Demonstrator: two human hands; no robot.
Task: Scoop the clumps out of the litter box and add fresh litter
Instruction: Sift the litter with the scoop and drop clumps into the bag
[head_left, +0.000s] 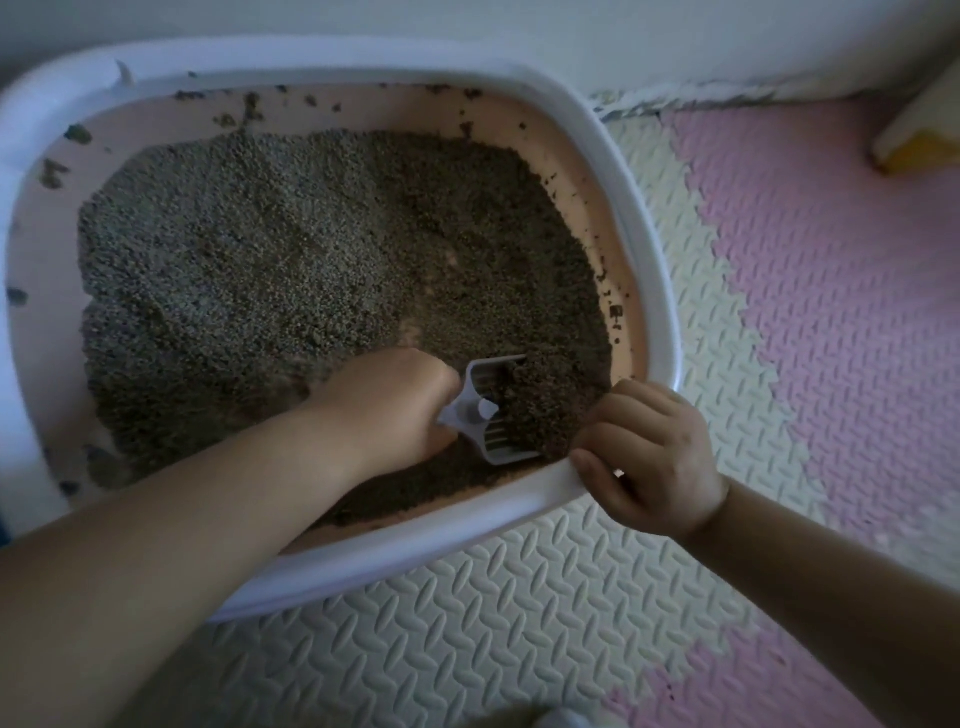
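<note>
Our left hand (395, 400) grips the loaded slotted scoop (480, 384) at five o'clock, our right hand (649, 457) holds the litter box (652, 260) rim; fresh litter seemingly unadded.

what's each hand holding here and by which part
The left hand holds the scoop by its handle, its blade in the litter. The right hand holds the litter box by its near right rim.

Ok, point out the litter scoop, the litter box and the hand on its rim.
litter scoop (488, 415): head view, slotted pan.
litter box (655, 291): head view, white right rim.
right hand (649, 457): head view, back of hand.
</note>
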